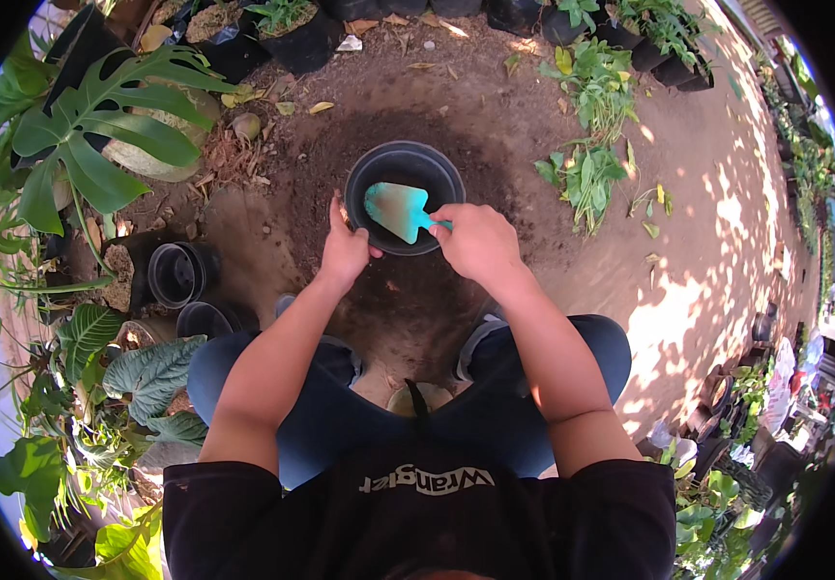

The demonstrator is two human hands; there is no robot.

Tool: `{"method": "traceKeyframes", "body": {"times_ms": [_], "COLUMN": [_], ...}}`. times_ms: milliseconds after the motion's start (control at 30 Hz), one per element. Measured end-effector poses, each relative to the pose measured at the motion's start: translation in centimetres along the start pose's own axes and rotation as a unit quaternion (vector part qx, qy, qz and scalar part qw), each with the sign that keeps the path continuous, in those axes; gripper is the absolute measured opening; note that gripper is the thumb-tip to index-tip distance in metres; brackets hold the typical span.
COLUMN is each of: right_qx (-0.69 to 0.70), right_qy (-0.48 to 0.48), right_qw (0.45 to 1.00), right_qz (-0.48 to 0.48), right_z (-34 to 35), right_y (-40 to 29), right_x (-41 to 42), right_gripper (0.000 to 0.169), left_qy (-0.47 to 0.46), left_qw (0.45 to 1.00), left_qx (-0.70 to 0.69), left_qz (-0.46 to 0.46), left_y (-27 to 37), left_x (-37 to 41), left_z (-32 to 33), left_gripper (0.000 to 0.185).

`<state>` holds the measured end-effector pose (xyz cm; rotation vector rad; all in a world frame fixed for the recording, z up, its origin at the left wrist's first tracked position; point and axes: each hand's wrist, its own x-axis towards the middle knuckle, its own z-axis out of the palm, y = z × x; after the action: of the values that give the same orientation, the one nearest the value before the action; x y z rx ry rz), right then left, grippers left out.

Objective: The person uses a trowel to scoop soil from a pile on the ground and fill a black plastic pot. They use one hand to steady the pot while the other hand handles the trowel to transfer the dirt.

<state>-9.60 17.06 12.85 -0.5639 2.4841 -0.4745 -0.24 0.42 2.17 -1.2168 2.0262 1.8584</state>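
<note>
Before me is a round black plastic plant pot (443, 163), its opening facing up. My left hand (345, 250) grips the pot's near left rim, thumb along the edge. In my right hand (479, 241) is the handle of a turquoise hand trowel (397, 206). The trowel's blade lies over the pot's mouth, pointing left, with brown soil smeared across it. Part of the pot's inside is hidden by the blade, and how much soil it holds is too dark to tell. Dark loose soil (323, 156) surrounds the pot on the ground.
Uprooted leafy plants (591, 174) lie on the ground to the right. Two black pots (176, 275) rest on their sides at left, near a large monstera leaf (91, 134). Planted black grow bags (294, 40) line the far edge. My bent knees (598, 348) flank the work area.
</note>
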Motion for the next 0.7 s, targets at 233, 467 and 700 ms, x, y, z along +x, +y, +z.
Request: {"method": "traceKeyframes", "body": {"times_ms": [233, 467, 700], "right_qx": [0.014, 0.017, 0.007], "right_qy": [-0.029, -0.026, -0.028], "right_qw": [0.999, 0.999, 0.999], "right_qz": [0.002, 0.013, 0.032], "right_z": [0.7, 1.5, 1.9], "right_y": [1.1, 2.5, 1.7], "right_x": [1.1, 1.6, 1.9], "right_gripper": [0.022, 0.023, 0.022], "left_qy": [0.047, -0.034, 0.064], "left_qw": [0.990, 0.995, 0.994], "left_qx": [0.130, -0.052, 0.087], "left_qz": [0.012, -0.077, 0.007], "left_y": [-0.5, 0.9, 1.1], "left_x": [1.4, -0.4, 0.9], "left_z": [-0.9, 0.7, -0.4], "left_gripper": [0.051, 0.039, 0.039]}}
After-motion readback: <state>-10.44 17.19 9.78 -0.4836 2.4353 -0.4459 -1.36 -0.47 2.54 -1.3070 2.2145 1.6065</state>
